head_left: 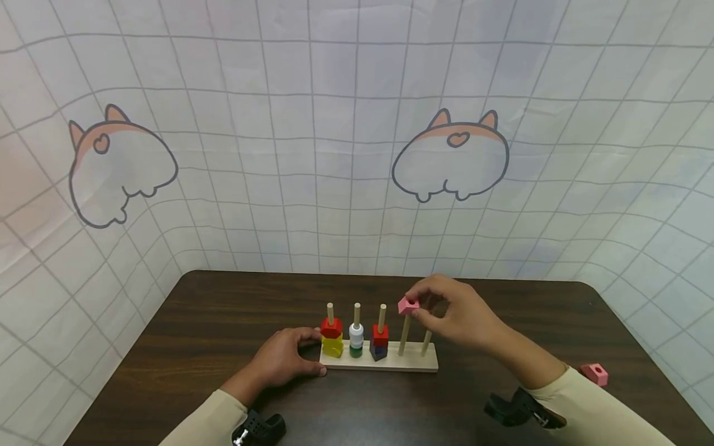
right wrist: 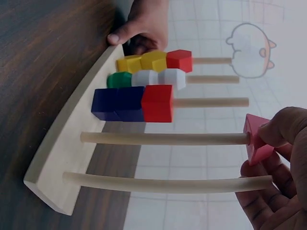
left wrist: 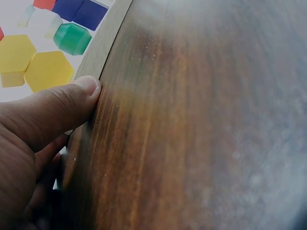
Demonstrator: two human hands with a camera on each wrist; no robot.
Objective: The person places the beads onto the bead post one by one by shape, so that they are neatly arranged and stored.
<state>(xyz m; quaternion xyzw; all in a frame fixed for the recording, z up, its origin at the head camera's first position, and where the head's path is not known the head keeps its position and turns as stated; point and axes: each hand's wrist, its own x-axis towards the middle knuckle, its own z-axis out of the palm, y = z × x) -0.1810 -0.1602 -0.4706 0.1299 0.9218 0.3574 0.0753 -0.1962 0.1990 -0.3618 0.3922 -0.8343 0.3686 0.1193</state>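
Note:
My right hand [head_left: 460, 313] pinches a pink block [head_left: 408, 305] with a hole at the top of the fourth peg [right wrist: 163, 138] of a wooden peg board [head_left: 385, 364]. In the right wrist view the peg's tip meets the block's underside, and some fingers lie beside the tip of the bare fifth peg [right wrist: 168, 183]. My left hand [head_left: 284, 358] grips the board's left end, its thumb on the near edge. From the left, the other pegs carry two yellow blocks [right wrist: 141, 62] under a red one [right wrist: 179, 61], a green bead [right wrist: 118, 80] under two white ones [right wrist: 158, 78], and two dark blue cubes [right wrist: 118, 103] under a red cube [right wrist: 157, 103].
Another pink block [head_left: 594, 374] lies on the dark wooden table [head_left: 234, 310] at the right, beyond my right forearm. A white grid-patterned cloth [head_left: 334, 155] with drawn animals hangs behind the table and along both sides.

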